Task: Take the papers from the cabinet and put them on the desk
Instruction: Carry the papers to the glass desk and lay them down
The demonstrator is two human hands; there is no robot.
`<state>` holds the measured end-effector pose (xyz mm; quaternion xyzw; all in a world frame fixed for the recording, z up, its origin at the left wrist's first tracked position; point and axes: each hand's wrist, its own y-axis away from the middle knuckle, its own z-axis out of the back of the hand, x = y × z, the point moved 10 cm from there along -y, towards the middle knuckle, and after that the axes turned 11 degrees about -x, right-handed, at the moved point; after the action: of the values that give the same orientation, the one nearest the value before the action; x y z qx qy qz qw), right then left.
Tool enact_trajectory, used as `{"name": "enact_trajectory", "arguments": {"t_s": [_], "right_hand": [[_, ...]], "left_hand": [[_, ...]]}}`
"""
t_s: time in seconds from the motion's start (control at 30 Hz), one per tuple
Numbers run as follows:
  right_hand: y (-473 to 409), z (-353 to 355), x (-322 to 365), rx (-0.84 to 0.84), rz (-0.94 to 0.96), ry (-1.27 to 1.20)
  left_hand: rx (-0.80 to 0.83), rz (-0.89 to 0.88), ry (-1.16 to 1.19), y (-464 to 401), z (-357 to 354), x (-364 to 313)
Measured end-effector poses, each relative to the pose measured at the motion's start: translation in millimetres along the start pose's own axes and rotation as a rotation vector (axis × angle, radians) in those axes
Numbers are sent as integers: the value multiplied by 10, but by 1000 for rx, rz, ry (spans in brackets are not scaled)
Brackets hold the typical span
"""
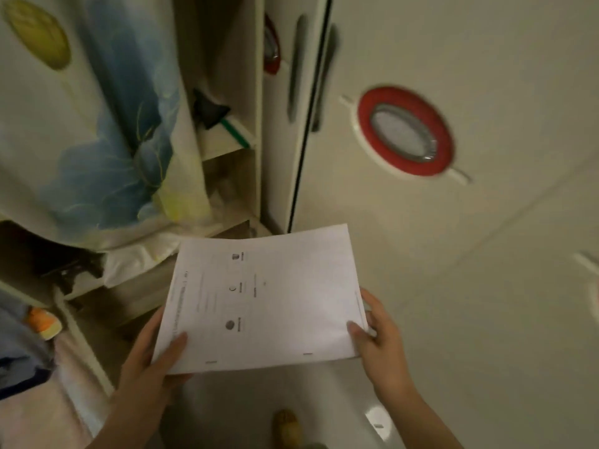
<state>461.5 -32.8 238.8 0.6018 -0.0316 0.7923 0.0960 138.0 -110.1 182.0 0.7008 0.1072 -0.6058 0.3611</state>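
Note:
A thin stack of white printed papers (275,293) is held flat in front of me, below the open cabinet (233,92). My left hand (155,354) grips the stack's near left corner with the thumb on top. My right hand (382,338) grips the right edge, thumb on the sheet and fingers underneath. The papers are out of the cabinet and in the air. No desk is in view.
A flowered curtain (97,124) hangs over the cabinet's left side. Inside are shelves with a black object and a green-edged item (236,132). White closed doors with red round windows (405,131) stand to the right. My foot (287,426) shows on the floor below.

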Motion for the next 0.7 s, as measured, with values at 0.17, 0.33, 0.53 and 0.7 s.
{"name": "enact_trajectory", "arguments": {"t_s": [0.17,0.33,0.53,0.7], "right_hand": [[731,993,96,-224,-21,-82],[1588,2180,-114,-472,-66,-129],[2903,3632,-557,-789,-133,-150],[4120,4872,-1002,-1006,-229,-159]], "left_hand": [[226,33,5,659,-443,-233],[418,-96,-122,1676,-1115,-336],[718,-222,-318,3242,-1882,49],[906,-213,-313,4690,-2414,593]]}}
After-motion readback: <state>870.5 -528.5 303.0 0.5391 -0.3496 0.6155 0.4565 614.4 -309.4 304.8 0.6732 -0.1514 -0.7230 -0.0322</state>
